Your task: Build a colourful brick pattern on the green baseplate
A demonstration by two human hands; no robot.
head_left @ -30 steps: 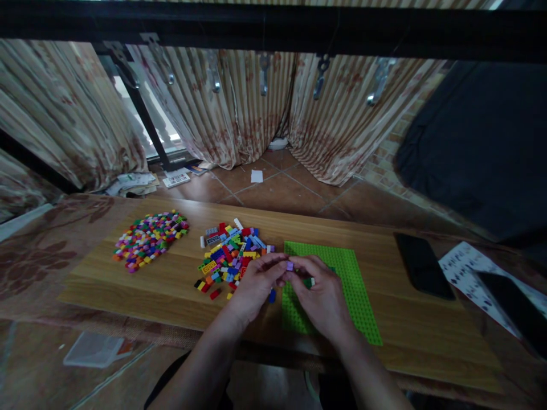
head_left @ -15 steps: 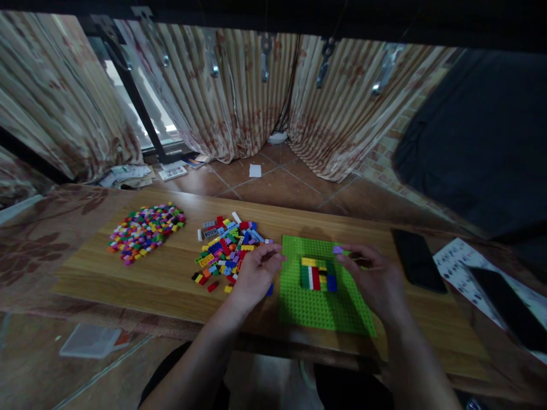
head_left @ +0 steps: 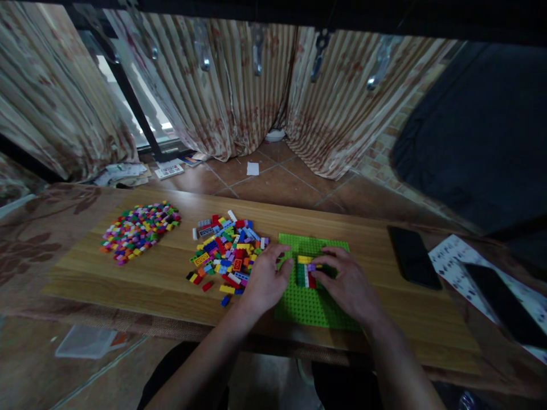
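My right hand [head_left: 347, 283] pinches a small purple brick [head_left: 311, 267] between thumb and fingers, right over the block of bricks on the baseplate. That block shows yellow, green, white and red bricks [head_left: 305, 277]; its right part is hidden behind my fingers. Under it lies the green studded baseplate [head_left: 301, 312]. My left hand [head_left: 268, 277] hovers at the baseplate's left edge, fingers curved and thumb apart, with nothing visible in it. Just left of that hand spreads a pile of mixed toy bricks [head_left: 222, 245], partly covered by it.
A second heap of smaller bricks [head_left: 141, 228] lies at the left of the wooden board [head_left: 171, 285]. To the right are a dark phone [head_left: 412, 256], a printed sheet [head_left: 448, 250] and another dark device [head_left: 504, 307]. Curtains [head_left: 222, 91] hang beyond the floor.
My right hand has carried the purple brick leftward and down onto the block of bricks. My left hand has shifted slightly right. The view has moved a little.
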